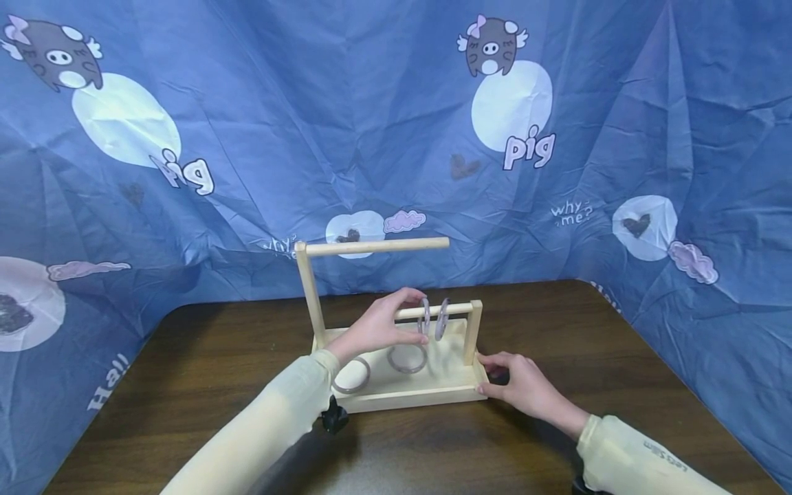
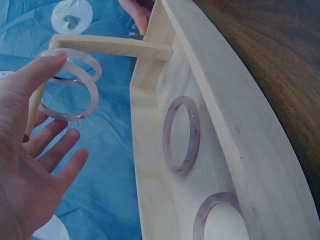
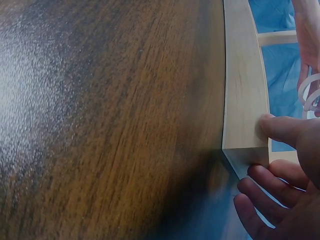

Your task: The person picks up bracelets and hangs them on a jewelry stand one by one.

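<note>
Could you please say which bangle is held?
The left bangle on the lower bar; its neighbour hangs nearer the short post, two others rest in the tray.

1. Bangles [image 2: 195,132]: cloudy pale mauve
2. Rack [image 1: 408,399]: pale blond, faintly grained
3. Table [image 1: 569,330]: dark brown, streaky grain
4. Cloth [image 1: 371,117]: blue, printed with grey pigs, white discs, white lettering
5. Sleeves [image 1: 266,419]: pale cream, dark lettering on the right

Illumination is moderate and diffuse. In the right wrist view, white glare washes the tabletop [image 3: 125,100] well left of the right fingers [image 3: 267,202] — a soft-edged shadow darkens it near their tips. In the left wrist view, lens distortion bows the tray [image 2: 235,125] beyond the left fingers [image 2: 70,167].
</note>
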Tool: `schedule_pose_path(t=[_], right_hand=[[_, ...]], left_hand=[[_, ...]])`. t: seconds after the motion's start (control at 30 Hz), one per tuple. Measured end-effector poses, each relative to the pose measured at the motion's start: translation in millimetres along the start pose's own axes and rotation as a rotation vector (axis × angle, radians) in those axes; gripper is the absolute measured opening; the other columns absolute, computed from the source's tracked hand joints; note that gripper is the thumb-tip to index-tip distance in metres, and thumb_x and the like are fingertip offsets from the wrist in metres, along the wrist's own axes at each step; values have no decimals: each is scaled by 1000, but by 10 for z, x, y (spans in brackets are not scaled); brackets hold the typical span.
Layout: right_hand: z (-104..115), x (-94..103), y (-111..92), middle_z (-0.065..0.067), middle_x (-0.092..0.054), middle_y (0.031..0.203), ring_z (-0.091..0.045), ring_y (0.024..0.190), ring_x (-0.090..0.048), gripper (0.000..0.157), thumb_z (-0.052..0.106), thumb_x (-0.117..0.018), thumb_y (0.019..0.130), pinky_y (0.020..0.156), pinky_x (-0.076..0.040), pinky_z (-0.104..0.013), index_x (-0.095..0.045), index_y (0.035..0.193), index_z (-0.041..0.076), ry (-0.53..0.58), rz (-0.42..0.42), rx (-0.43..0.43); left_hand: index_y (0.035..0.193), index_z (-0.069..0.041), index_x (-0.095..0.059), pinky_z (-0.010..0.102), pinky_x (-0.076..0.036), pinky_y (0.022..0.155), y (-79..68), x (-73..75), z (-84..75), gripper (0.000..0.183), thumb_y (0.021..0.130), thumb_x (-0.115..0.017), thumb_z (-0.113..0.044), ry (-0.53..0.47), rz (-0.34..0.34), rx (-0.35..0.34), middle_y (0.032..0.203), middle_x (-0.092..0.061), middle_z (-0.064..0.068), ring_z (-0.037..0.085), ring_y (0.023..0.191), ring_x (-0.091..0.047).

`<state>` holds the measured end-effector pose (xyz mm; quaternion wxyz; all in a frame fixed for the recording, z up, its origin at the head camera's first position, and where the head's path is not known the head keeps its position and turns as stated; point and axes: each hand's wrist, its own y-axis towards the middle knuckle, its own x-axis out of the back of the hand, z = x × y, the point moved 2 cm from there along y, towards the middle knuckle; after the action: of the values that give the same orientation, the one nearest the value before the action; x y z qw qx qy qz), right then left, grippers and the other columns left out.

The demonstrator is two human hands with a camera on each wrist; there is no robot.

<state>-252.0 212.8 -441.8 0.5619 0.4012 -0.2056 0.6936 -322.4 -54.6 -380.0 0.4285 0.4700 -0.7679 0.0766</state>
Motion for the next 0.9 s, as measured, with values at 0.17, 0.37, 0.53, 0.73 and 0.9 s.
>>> schedule_pose_path(t=[0.17,0.37,0.53,0.73,0.9], right_hand=[[4,5,1,-11,-74,111,-18,95,-68,52,22,-83,79,84,-57,-36,-68,123,0,0,1,3],[0,5,5,-11,-74,112,-18,96,-68,52,22,-83,79,84,-56,-35,-67,123,0,-3,3,2],[3,0,9,-12,-74,113,-19,96,-69,52,23,-83,79,85,-57,-36,-68,123,0,-2,-1,2],[3,-8,13,-12,-74,113,-19,97,-69,52,22,-83,79,86,-56,-38,-67,124,0,-4,5,-11],[-3,-7,17,-12,-73,114,-19,98,-68,52,21,-82,80,86,-56,-40,-67,124,0,-4,15,-18]], left_hand=[[133,-13,-55,40,-44,112,-2,3,-2,70,74,-87,-31,-2,3,3,135,-62,4,23,129,-57],[134,-11,-55,39,-44,112,6,23,-12,71,74,-87,-31,12,8,-9,135,-62,5,22,128,-58],[134,-11,-56,37,-45,111,17,40,-19,73,73,-88,-33,54,5,-30,133,-63,5,21,126,-60],[135,-13,-59,39,-47,108,21,54,-27,74,72,-87,-39,124,-5,-43,130,-64,5,25,123,-61],[136,-16,-59,40,-47,106,19,57,-30,74,72,-87,-42,146,-2,-41,129,-64,5,28,123,-60]])
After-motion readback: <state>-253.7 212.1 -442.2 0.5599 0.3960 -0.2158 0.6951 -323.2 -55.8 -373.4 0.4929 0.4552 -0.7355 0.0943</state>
